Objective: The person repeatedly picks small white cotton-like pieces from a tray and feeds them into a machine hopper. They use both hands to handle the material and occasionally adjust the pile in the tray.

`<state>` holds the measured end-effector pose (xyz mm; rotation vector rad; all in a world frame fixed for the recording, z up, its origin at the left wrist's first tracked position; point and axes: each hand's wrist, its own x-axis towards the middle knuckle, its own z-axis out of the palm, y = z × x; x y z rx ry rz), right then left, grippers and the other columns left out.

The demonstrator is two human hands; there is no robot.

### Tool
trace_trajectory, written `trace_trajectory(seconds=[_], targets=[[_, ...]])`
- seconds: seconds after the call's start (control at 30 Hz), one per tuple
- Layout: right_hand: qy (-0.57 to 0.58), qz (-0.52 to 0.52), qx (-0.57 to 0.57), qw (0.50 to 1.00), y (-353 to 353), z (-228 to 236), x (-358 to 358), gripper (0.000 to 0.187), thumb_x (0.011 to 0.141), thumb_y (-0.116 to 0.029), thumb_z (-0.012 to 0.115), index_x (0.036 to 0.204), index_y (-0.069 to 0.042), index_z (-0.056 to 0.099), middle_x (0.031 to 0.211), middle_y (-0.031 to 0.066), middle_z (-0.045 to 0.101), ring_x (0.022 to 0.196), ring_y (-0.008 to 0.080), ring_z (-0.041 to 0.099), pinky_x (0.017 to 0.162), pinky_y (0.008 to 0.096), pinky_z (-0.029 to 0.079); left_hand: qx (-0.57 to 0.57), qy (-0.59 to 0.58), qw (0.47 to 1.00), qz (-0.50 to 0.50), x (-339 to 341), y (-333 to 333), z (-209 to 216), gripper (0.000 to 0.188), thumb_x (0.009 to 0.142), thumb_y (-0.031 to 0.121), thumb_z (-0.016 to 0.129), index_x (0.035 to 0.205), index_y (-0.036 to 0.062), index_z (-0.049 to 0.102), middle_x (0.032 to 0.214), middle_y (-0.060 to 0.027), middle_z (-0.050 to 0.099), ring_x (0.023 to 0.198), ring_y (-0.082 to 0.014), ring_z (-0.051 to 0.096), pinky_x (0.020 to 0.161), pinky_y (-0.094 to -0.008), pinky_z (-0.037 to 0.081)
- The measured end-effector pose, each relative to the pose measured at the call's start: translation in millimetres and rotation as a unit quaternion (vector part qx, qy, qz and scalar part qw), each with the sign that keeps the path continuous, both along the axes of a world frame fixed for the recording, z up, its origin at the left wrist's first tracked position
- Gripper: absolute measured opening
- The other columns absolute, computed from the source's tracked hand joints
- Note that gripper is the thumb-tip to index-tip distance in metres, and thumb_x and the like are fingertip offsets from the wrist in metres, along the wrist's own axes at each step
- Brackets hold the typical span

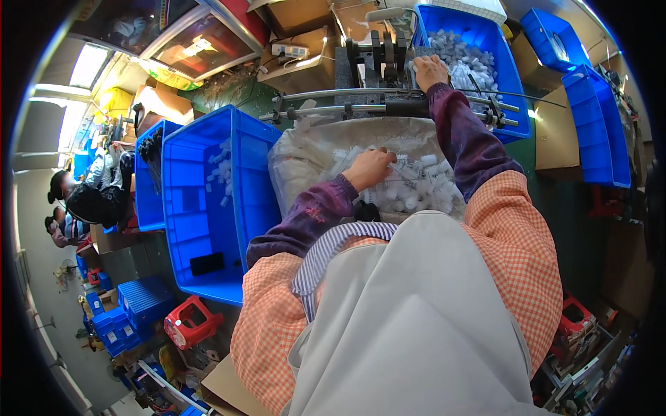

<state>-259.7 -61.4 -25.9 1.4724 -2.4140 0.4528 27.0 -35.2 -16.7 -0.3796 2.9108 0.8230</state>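
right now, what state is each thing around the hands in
left hand, fingers touching white pieces
right hand, at the machine's right end
white pieces, loosely heaped on pale sheet
large left bin, open, sparsely filled
far blue bin, open, well filled
black flat object, lying in large left bin

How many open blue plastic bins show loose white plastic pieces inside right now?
2: the wide blue plastic bin left of the left hand, and the heaped blue bin beside the right hand. Other bins' contents are partly hidden, so there may be more.
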Motion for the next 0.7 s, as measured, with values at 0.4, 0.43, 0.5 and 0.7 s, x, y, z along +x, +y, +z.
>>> trace_trajectory(seconds=[0.4, 0.43, 0.5, 0.7], targets=[[-0.073, -0.048, 0.073, 0.994, -2, 13, -4, 0.023, 0.080, -0.030, 0.052, 0.098, -0.021, 0.063, 0.101, -0.0017, 0.061, 0.104, 0.0206, 0.048, 0.089, 0.0423, 0.031, -0.043, 0.104, 0.993, 0.030, -3, -11, 17, 0.009, 0.076, 0.012, 0.055, 0.079, 0.0050, 0.059, 0.079, -0.0137, 0.059, 0.075, -0.0334, 0.058, 0.067, -0.0410, 0.046], [-0.077, -0.069, 0.087, 0.991, 1, 15, -3, 0.024, 0.080, -0.031, 0.053, 0.099, -0.021, 0.063, 0.100, -0.0021, 0.061, 0.105, 0.0202, 0.048, 0.090, 0.0418, 0.030, -0.032, 0.116, 0.992, 0.032, -3, -11, 14, 0.008, 0.075, 0.012, 0.055, 0.078, 0.0048, 0.059, 0.079, -0.0136, 0.059, 0.075, -0.0333, 0.058, 0.067, -0.0408, 0.046], [-0.066, -0.103, 0.089, 0.988, 10, 19, -3, 0.026, 0.080, -0.034, 0.054, 0.099, -0.020, 0.064, 0.103, -0.0010, 0.059, 0.108, 0.0209, 0.045, 0.091, 0.0433, 0.029, -0.001, 0.143, 0.989, 0.027, -3, -15, 11, 0.007, 0.075, 0.010, 0.056, 0.077, 0.0042, 0.059, 0.079, -0.0136, 0.060, 0.075, -0.0330, 0.059, 0.067, -0.0398, 0.046], [-0.046, -0.090, 0.052, 0.994, 23, 16, 9, 0.031, 0.078, -0.039, 0.053, 0.095, -0.015, 0.065, 0.108, 0.0059, 0.052, 0.110, 0.0258, 0.037, 0.093, 0.0433, 0.023, 0.105, 0.170, 0.979, 0.038, -5, -31, 37, 0.008, 0.073, 0.006, 0.058, 0.080, 0.0024, 0.060, 0.079, -0.0143, 0.061, 0.075, -0.0319, 0.060, 0.067, -0.0359, 0.047]])
